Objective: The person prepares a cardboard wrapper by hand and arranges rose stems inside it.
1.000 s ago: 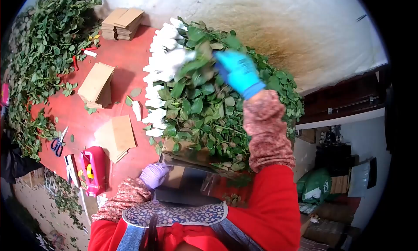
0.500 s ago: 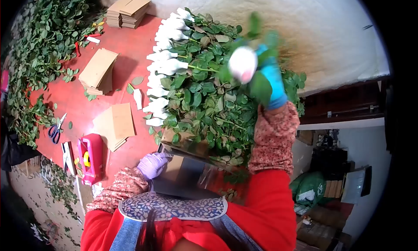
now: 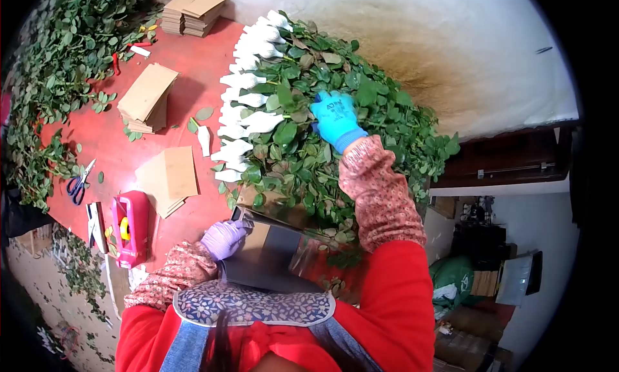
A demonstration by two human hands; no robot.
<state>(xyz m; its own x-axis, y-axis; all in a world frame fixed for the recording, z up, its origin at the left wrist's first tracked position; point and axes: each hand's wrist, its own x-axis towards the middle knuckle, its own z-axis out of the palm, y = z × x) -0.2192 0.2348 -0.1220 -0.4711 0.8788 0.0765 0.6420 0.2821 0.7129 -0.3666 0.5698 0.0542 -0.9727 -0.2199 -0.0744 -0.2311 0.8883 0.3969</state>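
Note:
Numerous roses with their heads in white mesh sleeves lie in a leafy pile on the red table, heads to the left. My right hand, in a blue glove, rests on top of the pile, its fingers curled round the stem of a sleeved rose; leaves partly hide the grip. My left hand, in a purple glove, is closed at the corner of a dark open box in front of me. Inside the box a strip of brown cardboard shows.
Cardboard stacks and loose cardboard sheets lie on the red table. Scissors, a stapler and a pink tape dispenser lie at left. More greenery covers the far left. A wall stands behind the pile.
My right hand has come down and left onto the pile, bringing the rose it held in the air to lie among the other heads. My left hand has stayed at the box.

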